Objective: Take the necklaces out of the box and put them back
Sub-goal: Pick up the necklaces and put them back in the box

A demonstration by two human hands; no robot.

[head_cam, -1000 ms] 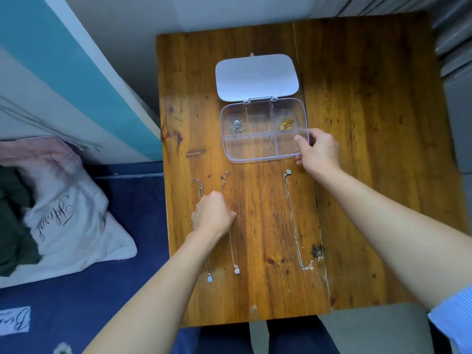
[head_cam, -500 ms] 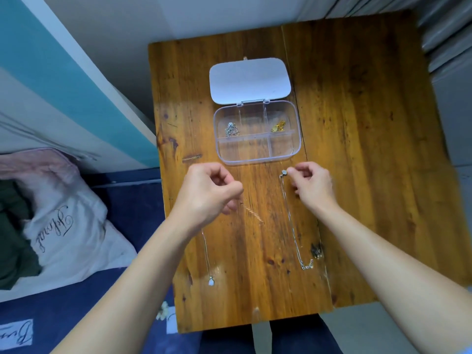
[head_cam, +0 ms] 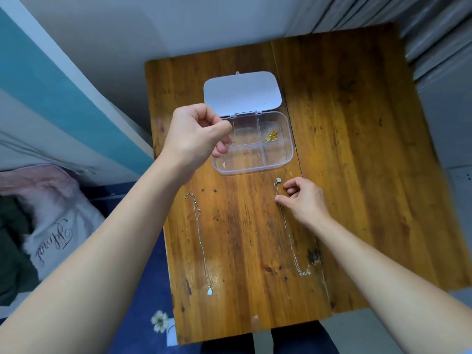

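A clear four-compartment box (head_cam: 287, 154) lies open on the wooden table, its white lid (head_cam: 242, 93) flat behind it. My left hand (head_cam: 194, 136) hovers over the box's left side, fingers pinched on a thin silver necklace whose pendant (head_cam: 224, 164) dangles into the near-left compartment. A gold necklace (head_cam: 271, 135) sits in the far-right compartment. My right hand (head_cam: 304, 198) rests on the table, thumb and finger touching the upper end of a silver necklace (head_cam: 291, 238) stretched out there. Another silver necklace (head_cam: 201, 241) lies straight at the left.
The wooden table (head_cam: 357, 175) is narrow, with its left edge close to the left necklace. A blue floor and a white pillow (head_cam: 51, 233) lie at the left. A wall stands behind the table.
My left hand lifted one silver necklace off the table and carried it up over the box. My right hand slid slightly down along the right necklace's top end.
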